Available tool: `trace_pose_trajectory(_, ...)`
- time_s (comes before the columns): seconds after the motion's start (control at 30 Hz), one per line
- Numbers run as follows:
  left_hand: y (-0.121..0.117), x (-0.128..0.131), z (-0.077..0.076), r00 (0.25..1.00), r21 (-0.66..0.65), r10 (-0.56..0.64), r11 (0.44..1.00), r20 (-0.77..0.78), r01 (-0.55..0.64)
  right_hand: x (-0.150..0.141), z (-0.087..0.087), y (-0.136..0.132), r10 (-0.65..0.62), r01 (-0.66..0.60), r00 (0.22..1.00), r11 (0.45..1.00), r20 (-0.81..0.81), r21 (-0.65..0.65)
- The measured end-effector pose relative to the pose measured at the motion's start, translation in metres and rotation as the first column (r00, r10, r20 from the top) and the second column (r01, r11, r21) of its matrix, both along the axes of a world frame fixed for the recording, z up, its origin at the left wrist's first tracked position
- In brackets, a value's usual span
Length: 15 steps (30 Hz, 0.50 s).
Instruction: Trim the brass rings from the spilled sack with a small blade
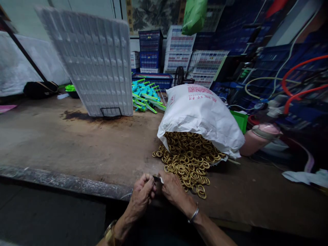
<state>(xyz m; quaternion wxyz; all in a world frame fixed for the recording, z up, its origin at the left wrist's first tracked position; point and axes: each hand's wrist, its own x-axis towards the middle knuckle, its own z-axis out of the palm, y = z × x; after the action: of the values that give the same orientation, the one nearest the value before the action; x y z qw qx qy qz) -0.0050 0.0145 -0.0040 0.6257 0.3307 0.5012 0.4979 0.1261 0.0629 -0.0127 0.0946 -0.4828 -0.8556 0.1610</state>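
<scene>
At the table's front edge, my left hand [141,192] is closed with thumb and fingers pinched together. A small dark flat piece [156,179] sticks out of the pinch toward my right hand [174,190]. My right hand is closed too, its fingertips close to that piece, with a small white bit showing there; what it grips is mostly hidden. Just beyond my right hand, a heap of brass-coloured rings [191,167] spills over the tabletop. The rings come from the open mouth of a white woven sack [200,112] lying on its side.
A ribbed pale plastic panel [94,61] stands in a black wire holder [111,112] at the left. Behind lie several blue-and-green plastic pieces [146,95]. Stacked crates [179,44] line the back. Right of the sack are a pink bottle [260,136] and red tubing [287,82].
</scene>
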Motion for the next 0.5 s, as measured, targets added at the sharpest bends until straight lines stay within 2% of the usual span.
trace_pose_trajectory(0.07, -0.005, -0.003, 0.001, 0.999, 0.007, -0.001, 1.000, 0.034, 0.001, -0.006, 0.003, 0.006, -0.031, 0.029, 0.998, 0.999, 0.049, 0.035)
trace_pose_trajectory(0.2, -0.019, -0.008, 0.002, 0.980, 0.005, -0.094, 0.996, 0.174, 0.094, -0.015, 0.007, 0.028, -0.154, 0.140, 0.976, 0.986, 0.154, 0.095)
trace_pose_trajectory(0.3, -0.023, -0.011, -0.001, 0.950, -0.010, -0.085, 0.996, 0.299, 0.092, -0.020, 0.010, 0.048, -0.201, 0.172, 0.963, 0.972, 0.182, 0.161)
trace_pose_trajectory(0.5, -0.014, -0.016, -0.009, 0.948, -0.056, -0.032, 0.997, 0.318, 0.052, -0.034, 0.009, 0.074, -0.223, 0.175, 0.933, 0.967, 0.282, 0.185)
